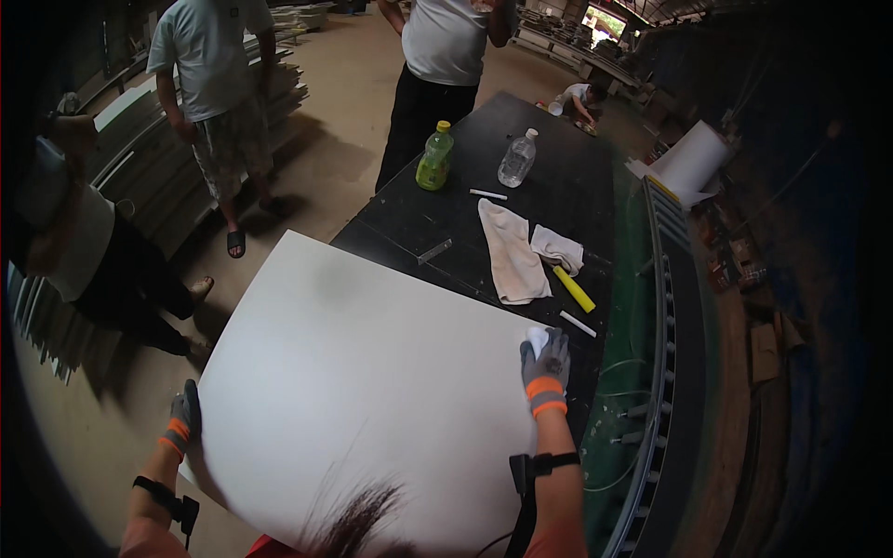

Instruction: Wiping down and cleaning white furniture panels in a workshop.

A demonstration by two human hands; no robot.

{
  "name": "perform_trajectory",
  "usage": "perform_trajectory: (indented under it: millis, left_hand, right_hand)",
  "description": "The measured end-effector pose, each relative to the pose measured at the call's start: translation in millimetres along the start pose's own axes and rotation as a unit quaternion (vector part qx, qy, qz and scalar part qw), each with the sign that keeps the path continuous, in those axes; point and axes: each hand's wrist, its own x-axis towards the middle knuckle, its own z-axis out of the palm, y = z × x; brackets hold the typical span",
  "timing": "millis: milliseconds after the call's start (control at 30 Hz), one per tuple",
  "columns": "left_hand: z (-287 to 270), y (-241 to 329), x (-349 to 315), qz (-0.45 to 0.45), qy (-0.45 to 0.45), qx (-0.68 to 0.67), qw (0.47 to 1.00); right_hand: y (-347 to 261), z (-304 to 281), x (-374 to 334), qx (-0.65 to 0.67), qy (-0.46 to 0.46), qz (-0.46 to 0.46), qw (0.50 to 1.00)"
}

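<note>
A large white sheet (372,372) lies across the near end of the black table (400,209), its left side overhanging. My left hand (186,411), in a grey glove with an orange cuff, grips that left edge; its fingertips are partly hidden. At the sheet's far right corner, my right hand (553,359) wears a matching glove. Its fingers close round a small white wad (537,340), perhaps cloth. Just beyond are a yellow-handled tool (574,289), a white stick (578,324), a pinkish cloth (512,251) and a crumpled white cloth (558,249).
Farther along the table stand a green bottle (434,158) and a clear bottle (518,160). A small ruler (434,251) and another white stick (488,194) lie there. A roller rail (665,325) runs along the right. Several people stand to the left and beyond, near stacked boards (149,158).
</note>
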Motion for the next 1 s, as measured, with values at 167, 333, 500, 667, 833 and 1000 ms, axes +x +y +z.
perform_trajectory:
  millis: [167,333,500,667,833,1000]
  left_hand:
    - [-7,-3,4,-0.015,-0.078,0.011,0.997]
    - [8,30,0,0.015,-0.109,-0.035,0.993]
    - [7,11,23,0.094,-0.139,-0.157,0.973]
    - [0,41,7,0.104,-0.227,-0.163,0.955]
    - [1,1,41,0.147,-0.236,-0.151,0.949]
    - [-33,3,24,0.077,-0.272,-0.153,0.947]
  right_hand:
    - [-14,-58,-129,0.083,-0.012,0.009,0.996]
    - [-14,-112,-295,0.099,-0.01,0.071,0.992]
    - [-24,-156,-457,0.208,0.054,0.167,0.962]
    - [13,-139,-606,0.376,0.018,0.561,0.737]
    - [14,-145,-596,0.687,0.181,0.464,0.53]
    - [11,-156,-562,0.62,0.212,0.463,0.597]
